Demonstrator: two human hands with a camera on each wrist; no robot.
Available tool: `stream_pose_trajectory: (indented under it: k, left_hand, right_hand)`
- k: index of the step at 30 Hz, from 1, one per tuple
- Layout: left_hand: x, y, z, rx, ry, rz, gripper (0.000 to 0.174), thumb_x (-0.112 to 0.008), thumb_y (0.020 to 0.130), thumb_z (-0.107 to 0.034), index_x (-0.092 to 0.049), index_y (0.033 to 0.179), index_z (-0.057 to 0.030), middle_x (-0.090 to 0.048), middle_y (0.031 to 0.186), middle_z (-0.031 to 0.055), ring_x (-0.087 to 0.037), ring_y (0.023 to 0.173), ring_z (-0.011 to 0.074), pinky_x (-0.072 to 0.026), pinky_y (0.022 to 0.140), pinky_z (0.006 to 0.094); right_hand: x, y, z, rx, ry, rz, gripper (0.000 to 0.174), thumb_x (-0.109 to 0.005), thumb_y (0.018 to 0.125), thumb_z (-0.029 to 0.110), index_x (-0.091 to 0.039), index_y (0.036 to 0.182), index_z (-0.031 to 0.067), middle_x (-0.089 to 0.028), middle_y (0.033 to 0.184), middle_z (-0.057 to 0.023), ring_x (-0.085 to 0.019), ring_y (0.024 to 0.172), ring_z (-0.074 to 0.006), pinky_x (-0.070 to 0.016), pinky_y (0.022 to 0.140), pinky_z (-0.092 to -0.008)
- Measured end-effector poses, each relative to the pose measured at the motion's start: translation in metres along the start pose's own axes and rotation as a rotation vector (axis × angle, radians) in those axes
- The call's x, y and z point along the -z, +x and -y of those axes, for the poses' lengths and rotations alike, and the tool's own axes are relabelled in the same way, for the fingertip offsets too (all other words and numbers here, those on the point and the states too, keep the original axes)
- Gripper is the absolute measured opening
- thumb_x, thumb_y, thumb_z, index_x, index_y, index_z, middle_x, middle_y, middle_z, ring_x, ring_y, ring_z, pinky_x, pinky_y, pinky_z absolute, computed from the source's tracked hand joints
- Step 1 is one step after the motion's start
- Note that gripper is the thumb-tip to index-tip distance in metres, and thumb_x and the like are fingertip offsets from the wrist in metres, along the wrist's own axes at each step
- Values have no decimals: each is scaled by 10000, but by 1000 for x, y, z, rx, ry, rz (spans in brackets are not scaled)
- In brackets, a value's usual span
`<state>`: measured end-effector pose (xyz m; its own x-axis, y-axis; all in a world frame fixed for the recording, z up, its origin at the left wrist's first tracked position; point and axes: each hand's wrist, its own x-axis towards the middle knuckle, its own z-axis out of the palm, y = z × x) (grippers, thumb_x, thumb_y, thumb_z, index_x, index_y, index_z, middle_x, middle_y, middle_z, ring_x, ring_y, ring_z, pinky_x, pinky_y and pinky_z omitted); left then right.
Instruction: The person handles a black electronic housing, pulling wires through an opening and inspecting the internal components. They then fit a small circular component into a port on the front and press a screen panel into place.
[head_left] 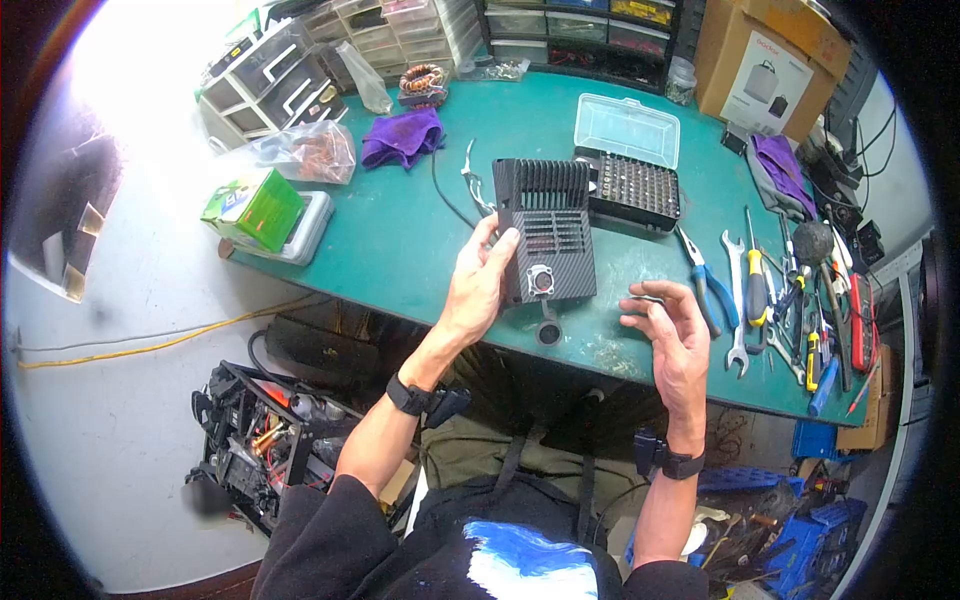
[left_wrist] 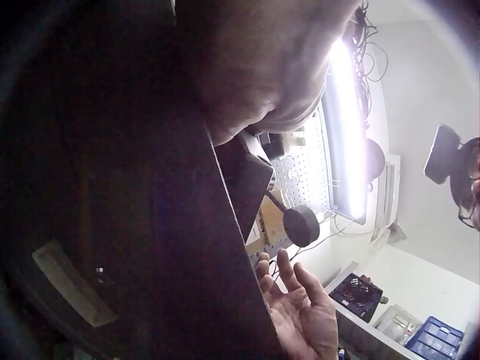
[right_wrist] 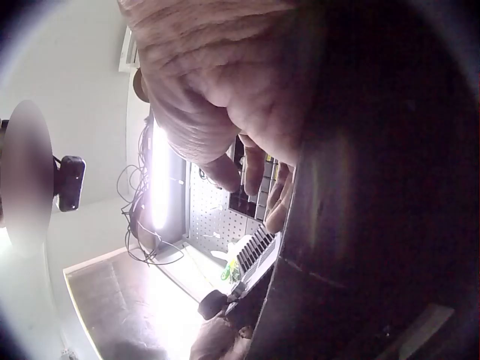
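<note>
My left hand (head_left: 478,285) grips a black box-shaped device (head_left: 545,205) by its left side, thumb on the front face. Cooling fins run along its top, slots cross its middle, and a round metal-rimmed connector (head_left: 540,280) sits low on the front. From it hangs a round black cap (head_left: 549,332), seen in the left wrist view as a dark disc (left_wrist: 301,226). To the right, apart from the device, my right hand (head_left: 675,335) is raised over the table edge with loosely bent fingers. In the right wrist view the device's fins (right_wrist: 256,249) show beyond those fingers.
Behind the device stands a bit set (head_left: 635,190) with its clear lid raised. Blue-handled pliers (head_left: 705,280), a wrench (head_left: 735,300) and several other tools lie on the green table (head_left: 400,240) at right. A purple cloth (head_left: 402,138) and a green box (head_left: 252,210) are at left.
</note>
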<state>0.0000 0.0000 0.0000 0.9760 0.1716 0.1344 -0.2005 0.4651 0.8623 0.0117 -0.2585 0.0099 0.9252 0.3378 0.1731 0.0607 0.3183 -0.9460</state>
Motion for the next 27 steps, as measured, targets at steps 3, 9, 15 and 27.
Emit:
stream_pose_trajectory:
  k: [3, 9, 15, 27]
  left_hand:
    - [-2, -1, 0, -8, 16, -10, 314, -504, 1056, -144, -460, 1327, 9, -649, 1173, 103, -643, 1016, 131, -555, 881, 283]
    - [-2, -1, -1, -14, 20, -22, 311, -501, 1056, -138, -456, 1328, 7, -654, 1147, 94, -648, 995, 127, -563, 863, 282]
    - [0, 0, 1, 4, 12, -15, 312, -504, 1056, -136, -456, 1332, 0, -656, 1141, 86, -650, 988, 121, -555, 859, 270]
    - [0, -12, 0, -57, 78, 80, 362, -481, 1058, -114, -373, 1383, 6, -662, 1160, 112, -648, 998, 126, -556, 867, 271]
  right_hand:
    - [1, 0, 0, 12, -13, 6, 255, -556, 1009, 100, -551, 1230, -27, -617, 1204, -153, -658, 1070, -243, -563, 898, -353]
    - [1, 1, -1, 16, -18, 7, 247, -557, 1010, 103, -557, 1219, -29, -624, 1192, -154, -659, 1063, -239, -564, 897, -351]
    - [-2, 0, 0, 10, -31, -3, 244, -562, 1013, 115, -568, 1208, -31, -637, 1167, -149, -662, 1035, -220, -562, 888, -341]
    - [-68, 22, -2, 395, -783, 19, 222, -659, 885, 23, -661, 1106, 41, -604, 942, -127, -615, 854, -276, -502, 747, -363]
